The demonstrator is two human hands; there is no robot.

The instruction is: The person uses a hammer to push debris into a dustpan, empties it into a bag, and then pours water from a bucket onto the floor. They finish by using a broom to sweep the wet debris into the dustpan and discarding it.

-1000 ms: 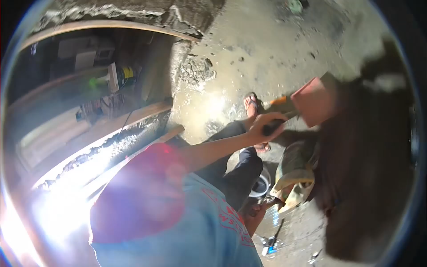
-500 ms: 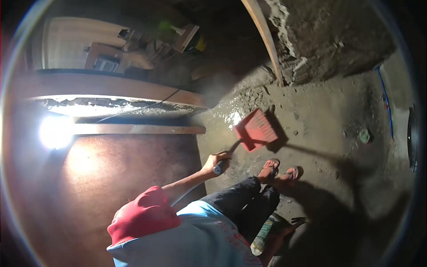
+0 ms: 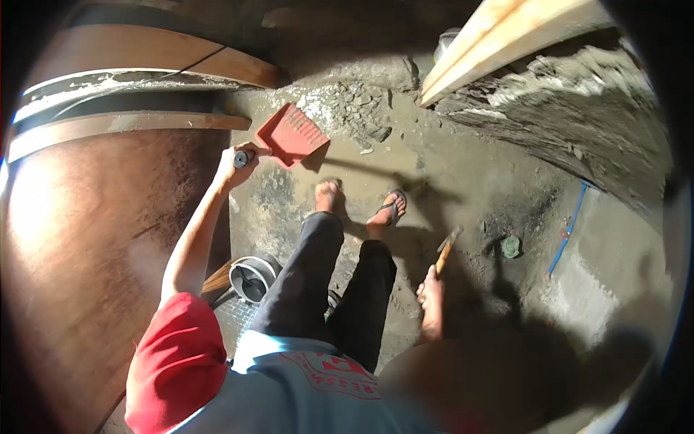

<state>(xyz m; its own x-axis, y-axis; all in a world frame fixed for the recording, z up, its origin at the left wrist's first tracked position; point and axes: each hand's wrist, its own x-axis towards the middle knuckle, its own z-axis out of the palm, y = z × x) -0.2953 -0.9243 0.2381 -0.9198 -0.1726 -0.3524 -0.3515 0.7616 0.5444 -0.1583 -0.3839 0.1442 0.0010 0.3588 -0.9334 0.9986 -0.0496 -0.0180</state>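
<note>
My left hand [image 3: 238, 159] is closed around the dark handle of a red dustpan [image 3: 293, 134], arm stretched forward. The pan's mouth lies low next to a pile of grey rubble [image 3: 354, 108] on the wet dirt floor. My right hand [image 3: 431, 289] hangs at my side, gripping a wooden-handled hammer-like tool [image 3: 447, 249] whose head points away from me. My feet in sandals [image 3: 390, 210] stand between the two hands.
A large brown wooden panel [image 3: 87, 239] fills the left. A pale wooden plank [image 3: 499, 36] crosses the top right above a rough concrete edge [image 3: 578, 123]. A metal bucket [image 3: 253, 278] sits by my left leg. A blue pipe [image 3: 567, 228] and a green fitting [image 3: 511, 246] lie to the right.
The view has swung round. My left hand has carried the dustpan forward to the rubble pile. My right hand with the tool has come clearly into view.
</note>
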